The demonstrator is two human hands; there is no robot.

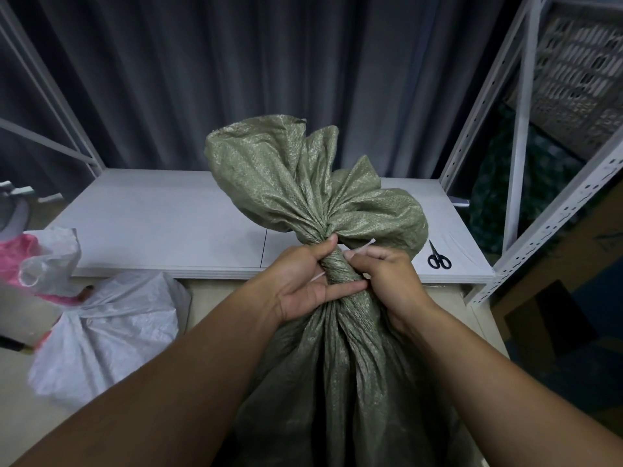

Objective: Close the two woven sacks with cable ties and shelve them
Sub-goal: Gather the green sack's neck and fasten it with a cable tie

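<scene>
Green woven sack (337,382) is being gripped at its neck by the left hand (300,284), fingers curled; right hand (387,274) is pinching the cable tie (366,246), which could slip if the gather loosens.

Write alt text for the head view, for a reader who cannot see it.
The left hand grips the twisted neck of a green woven sack while the right hand pinches a white cable tie beside it. Scissors lie on the white shelf board behind, and a white sack lies on the floor to the left.
</scene>
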